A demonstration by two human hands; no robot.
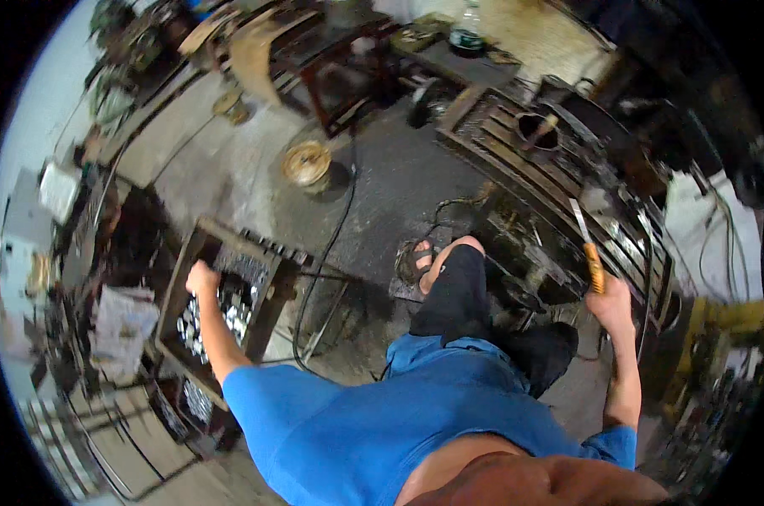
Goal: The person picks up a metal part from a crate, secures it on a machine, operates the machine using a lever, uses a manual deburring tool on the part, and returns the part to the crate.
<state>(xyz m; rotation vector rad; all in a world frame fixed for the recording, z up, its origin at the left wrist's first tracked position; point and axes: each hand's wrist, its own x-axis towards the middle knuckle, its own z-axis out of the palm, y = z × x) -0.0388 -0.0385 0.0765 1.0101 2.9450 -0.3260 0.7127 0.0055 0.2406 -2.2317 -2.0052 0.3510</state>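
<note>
The bottle (pixel 466 32) at the top has a green label whose lettering is too small to read; the white box (pixel 59 192) at the far left is too blurred to show any writing.

The right hand (pixel 608 302) is closed around the yellow-orange handle of a tool (pixel 595 268), whose narrow metal blade points up and away, beside the slatted tabletop (pixel 517 187). The left hand (pixel 202 278) is at the left side of a wooden tray (pixel 274 304), fingers seemingly curled; whether they grip anything cannot be told. Small shiny metal pieces (pixel 239 316) lie in the tray.

A cylindrical container (pixel 527 126) with a stick-like handle stands on the slatted tabletop. A black cable (pixel 337 232) crosses the floor (pixel 390 177) between the tray and the sandalled foot (pixel 422 255), passing near a round, pale-topped bucket or stool (pixel 306 163). Pale crumpled sheets (pixel 122 327) lie left of the tray.
</note>
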